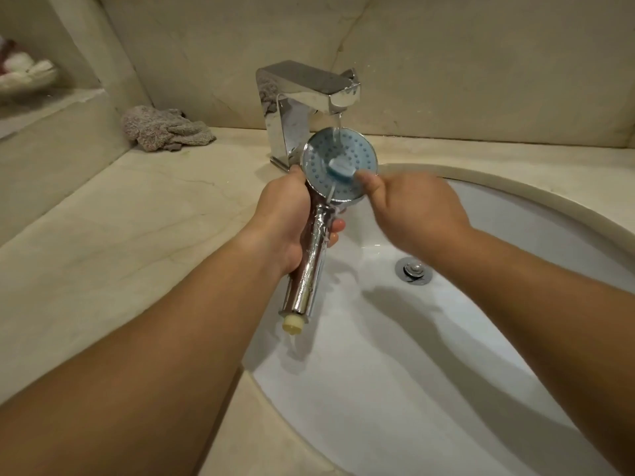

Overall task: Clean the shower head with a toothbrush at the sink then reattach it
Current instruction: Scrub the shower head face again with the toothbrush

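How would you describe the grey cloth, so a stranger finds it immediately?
Start at the chrome faucet behind the sink. Look left along the beige counter to the corner by the wall. The cloth lies crumpled there, the only fuzzy grey thing on it.

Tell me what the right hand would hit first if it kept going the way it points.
The right hand points left at the shower head, where its toothbrush already touches the face. Depth is hard to judge.

Shower head: mirror-glossy chrome metal, matt blue face. Faucet polished chrome. Sink glossy, probably ceramic. Cloth rough.
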Motion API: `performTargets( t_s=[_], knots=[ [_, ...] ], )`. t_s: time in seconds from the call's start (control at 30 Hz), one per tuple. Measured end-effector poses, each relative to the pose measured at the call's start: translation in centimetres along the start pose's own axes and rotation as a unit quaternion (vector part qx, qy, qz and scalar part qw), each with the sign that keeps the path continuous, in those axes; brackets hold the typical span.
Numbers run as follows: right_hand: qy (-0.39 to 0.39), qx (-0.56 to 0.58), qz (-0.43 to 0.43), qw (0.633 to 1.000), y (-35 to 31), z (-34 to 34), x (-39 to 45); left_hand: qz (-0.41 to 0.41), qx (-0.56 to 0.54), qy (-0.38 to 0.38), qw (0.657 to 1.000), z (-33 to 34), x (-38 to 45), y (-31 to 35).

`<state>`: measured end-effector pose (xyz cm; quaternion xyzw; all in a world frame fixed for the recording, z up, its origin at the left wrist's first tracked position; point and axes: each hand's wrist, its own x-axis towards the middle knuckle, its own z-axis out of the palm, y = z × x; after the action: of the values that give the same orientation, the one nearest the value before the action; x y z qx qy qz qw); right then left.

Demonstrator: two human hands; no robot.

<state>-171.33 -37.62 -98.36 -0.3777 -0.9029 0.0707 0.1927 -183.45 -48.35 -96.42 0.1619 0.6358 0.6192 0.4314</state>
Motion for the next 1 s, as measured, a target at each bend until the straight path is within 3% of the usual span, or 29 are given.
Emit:
performTargets(
  t_s=[0.07, 0.2, 0.3, 0.43, 0.53, 0.67, 1.0],
  knots=[
    [0.02, 0.018, 0.037, 0.999, 0.1, -0.8, 0.3, -0.002, 0.0, 0.003, 1.0, -0.1, 0.0, 0.0],
    [-0.016, -0.006, -0.022, 1.0, -0.4, 0.0, -0.4, 0.007, 0.004, 0.0, 1.0, 0.0, -0.2, 0.1],
    [0.017, 0.023, 0.034, 0.999, 0.0, -1.0, 0.4, 0.008, 0.007, 0.004, 1.0, 0.0, -0.1, 0.0],
    [-0.009, 0.008, -0.002, 1.0, -0.4, -0.5, -0.2, 0.019, 0.022, 0.008, 1.0, -0.1, -0.1, 0.0],
    [0.019, 0.026, 0.042, 0.999, 0.1, -1.4, 0.5, 0.014, 0.014, 0.005, 1.0, 0.1, -0.2, 0.0],
    [-0.015, 0.011, 0.001, 1.0, -0.6, -0.7, 0.1, 0.011, 0.02, 0.003, 1.0, 0.2, -0.2, -0.1],
    [0.026, 0.028, 0.031, 0.999, -1.5, -1.3, 1.5, 0.009, 0.058, 0.022, 0.998, 0.4, -0.2, -0.3]
  ],
)
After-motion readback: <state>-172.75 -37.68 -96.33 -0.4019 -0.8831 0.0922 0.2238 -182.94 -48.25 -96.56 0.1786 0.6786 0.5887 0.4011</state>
